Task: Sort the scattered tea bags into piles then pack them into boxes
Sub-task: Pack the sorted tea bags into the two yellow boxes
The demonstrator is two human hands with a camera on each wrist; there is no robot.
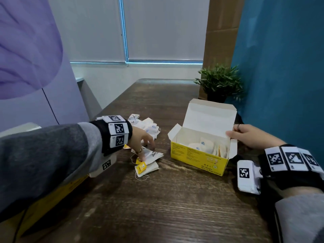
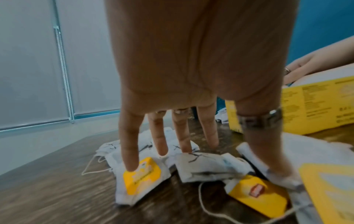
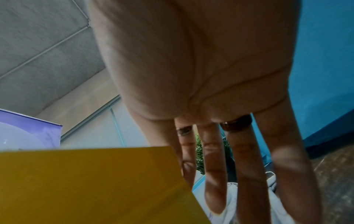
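Observation:
An open yellow box (image 1: 198,156) (image 2: 310,104) (image 3: 86,181) stands on the dark wooden table (image 1: 157,207) with its lid upright. Several tea bags (image 1: 203,146) lie inside it. My right hand (image 1: 232,130) (image 3: 239,197) holds the lid's right edge, thumb in front and straight fingers behind. My left hand (image 1: 145,146) (image 2: 206,166) reaches down with straight, spread fingers onto X-marked tea bags (image 1: 154,155) (image 2: 206,165). The little finger touches a yellow-tagged bag (image 1: 142,168) (image 2: 141,175), and the thumb presses another bag. A pile of blue-marked bags (image 1: 150,128) lies behind the hand.
A potted plant (image 1: 219,83) stands at the back right against a blue wall (image 1: 289,85). Another yellow box (image 1: 52,199) sits under my left forearm at the table's left edge. A purple panel (image 1: 35,67) rises on the left.

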